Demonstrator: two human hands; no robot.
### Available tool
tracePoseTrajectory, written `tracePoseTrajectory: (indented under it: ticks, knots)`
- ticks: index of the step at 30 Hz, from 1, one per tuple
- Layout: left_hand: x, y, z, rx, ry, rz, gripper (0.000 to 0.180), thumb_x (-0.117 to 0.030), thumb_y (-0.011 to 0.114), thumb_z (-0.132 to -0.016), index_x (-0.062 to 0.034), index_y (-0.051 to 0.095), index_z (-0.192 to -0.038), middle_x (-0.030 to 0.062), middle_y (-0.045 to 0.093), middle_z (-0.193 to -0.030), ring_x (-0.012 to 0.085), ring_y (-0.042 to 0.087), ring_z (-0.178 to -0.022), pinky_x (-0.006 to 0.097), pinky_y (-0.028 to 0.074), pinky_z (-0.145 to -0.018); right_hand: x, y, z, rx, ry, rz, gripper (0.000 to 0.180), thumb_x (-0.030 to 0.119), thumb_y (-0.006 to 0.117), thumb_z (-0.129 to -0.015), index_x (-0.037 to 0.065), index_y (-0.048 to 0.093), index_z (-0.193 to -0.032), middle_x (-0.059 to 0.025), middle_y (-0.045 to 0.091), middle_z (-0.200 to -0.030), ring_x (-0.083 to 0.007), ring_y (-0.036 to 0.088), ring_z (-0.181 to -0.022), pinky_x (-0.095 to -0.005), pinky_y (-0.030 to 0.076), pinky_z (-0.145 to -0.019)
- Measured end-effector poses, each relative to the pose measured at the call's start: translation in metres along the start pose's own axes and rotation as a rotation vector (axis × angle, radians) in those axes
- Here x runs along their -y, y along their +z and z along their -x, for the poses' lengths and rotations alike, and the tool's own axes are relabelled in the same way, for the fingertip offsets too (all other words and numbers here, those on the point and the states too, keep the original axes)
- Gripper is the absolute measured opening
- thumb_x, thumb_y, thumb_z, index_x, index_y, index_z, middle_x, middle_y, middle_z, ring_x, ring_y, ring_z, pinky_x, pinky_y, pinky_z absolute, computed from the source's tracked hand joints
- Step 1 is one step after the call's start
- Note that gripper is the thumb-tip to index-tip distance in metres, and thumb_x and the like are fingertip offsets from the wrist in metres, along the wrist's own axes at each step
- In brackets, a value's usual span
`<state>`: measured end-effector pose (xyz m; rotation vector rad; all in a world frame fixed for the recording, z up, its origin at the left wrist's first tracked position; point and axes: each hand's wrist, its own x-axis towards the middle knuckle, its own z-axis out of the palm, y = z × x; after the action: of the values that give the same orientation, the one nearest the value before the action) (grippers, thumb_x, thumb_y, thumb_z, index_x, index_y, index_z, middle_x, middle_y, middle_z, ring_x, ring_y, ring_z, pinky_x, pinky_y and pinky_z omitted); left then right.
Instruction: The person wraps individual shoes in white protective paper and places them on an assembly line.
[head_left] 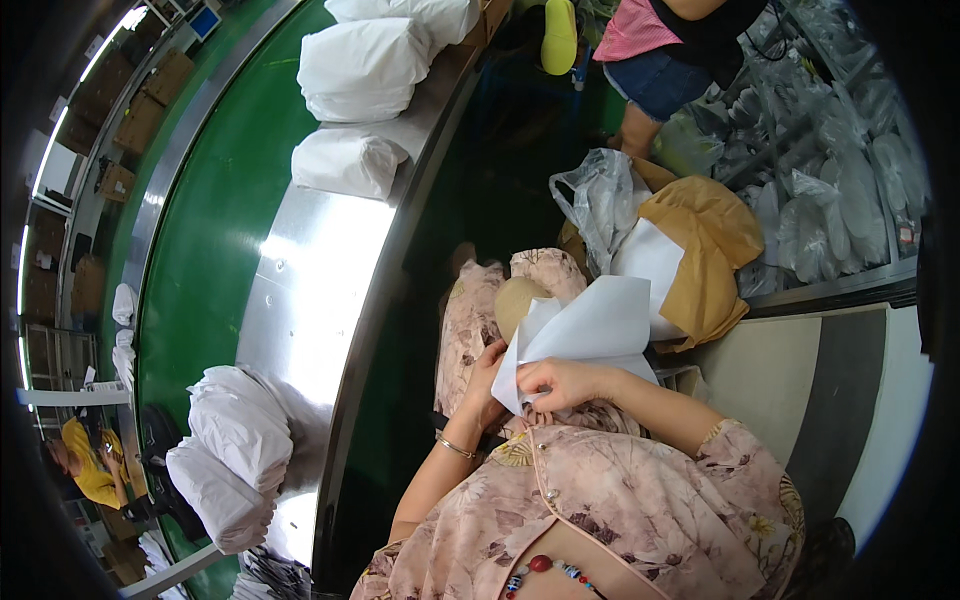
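Observation:
A white paper sheet (pixel 592 325) is bent up over my lap, its folded edge standing between my hands. My right hand (pixel 562 385) is closed, with curled fingers pinching the paper's near edge. On the other side, my left hand (pixel 484 388) grips the sheet's left edge, some of its fingers hidden behind the paper. A beige, rounded, sole-like piece (pixel 517 302) shows beyond the paper, above my knees; the paper covers its lower part, so I cannot make out its full shape.
To the right, brown wrapping paper (pixel 708 250) lies open around white sheets, beside a clear plastic bag (pixel 598 205). White wrapped packages (pixel 365 70) line the metal ledge (pixel 325 240) by a green conveyor belt (pixel 215 200). Bagged soles (pixel 835 215) fill a rack. A person in shorts (pixel 655 85) stands ahead.

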<state>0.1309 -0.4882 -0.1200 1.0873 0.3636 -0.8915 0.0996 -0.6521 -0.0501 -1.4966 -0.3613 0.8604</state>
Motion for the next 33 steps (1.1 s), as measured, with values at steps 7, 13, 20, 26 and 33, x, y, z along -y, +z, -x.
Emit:
tracePoseTrajectory:
  ticks: [7,13,20,26,33]
  knots:
    - [-0.063,0.018,0.004,-0.176,0.640,-0.819,0.043,-0.024,0.066,-0.080,0.0049,0.053,-0.108,0.0191,0.059,-0.097,0.0266,0.058,-0.083,0.034,0.048,-0.071,-0.008,0.003,-0.006,-0.098,-0.274,0.120,0.014,0.005,0.055,-0.070,-0.004,0.045,-0.065,-0.0104,0.054,-0.081,-0.0166,0.047,-0.070,-0.0277,0.040,-0.063]
    - [-0.072,0.045,-0.025,-0.011,0.529,-1.116,0.032,-0.021,0.067,-0.075,0.0028,0.058,-0.093,0.0215,0.057,-0.090,0.0373,0.056,-0.080,0.039,0.047,-0.070,-0.002,0.005,-0.013,-0.116,-0.193,0.319,0.021,0.011,0.056,-0.067,-0.003,0.042,-0.059,-0.0134,0.051,-0.069,-0.0259,0.044,-0.060,-0.0368,0.037,-0.055]
    - [-0.043,0.021,-0.072,-0.201,0.843,-0.993,0.020,-0.013,0.061,-0.080,0.0023,0.055,-0.092,0.0216,0.058,-0.087,0.0347,0.056,-0.077,0.037,0.045,-0.068,0.039,0.010,0.026,-0.095,-0.156,0.247,0.013,0.008,0.054,-0.071,-0.003,0.048,-0.071,-0.0154,0.049,-0.077,-0.0294,0.051,-0.064,-0.0353,0.041,-0.059]
    - [-0.033,0.031,-0.067,-0.015,0.510,-0.806,0.021,-0.013,0.065,-0.079,-0.0013,0.052,-0.091,0.0141,0.059,-0.078,0.0248,0.056,-0.066,0.033,0.046,-0.061,0.036,0.017,0.040,-0.022,-0.003,0.277,0.022,0.018,0.059,-0.081,-0.002,0.052,-0.074,-0.0132,0.052,-0.074,-0.0251,0.053,-0.064,-0.0336,0.042,-0.059]
    - [-0.041,0.032,-0.063,0.002,0.333,-0.500,0.032,-0.012,0.070,-0.077,-0.0012,0.051,-0.101,0.0063,0.055,-0.084,0.0131,0.053,-0.076,0.025,0.045,-0.068,0.037,-0.034,0.055,-0.962,-0.082,0.213,0.038,0.027,0.060,-0.083,0.002,0.053,-0.111,-0.0147,0.056,-0.110,-0.0233,0.057,-0.094,-0.0333,0.046,-0.082]
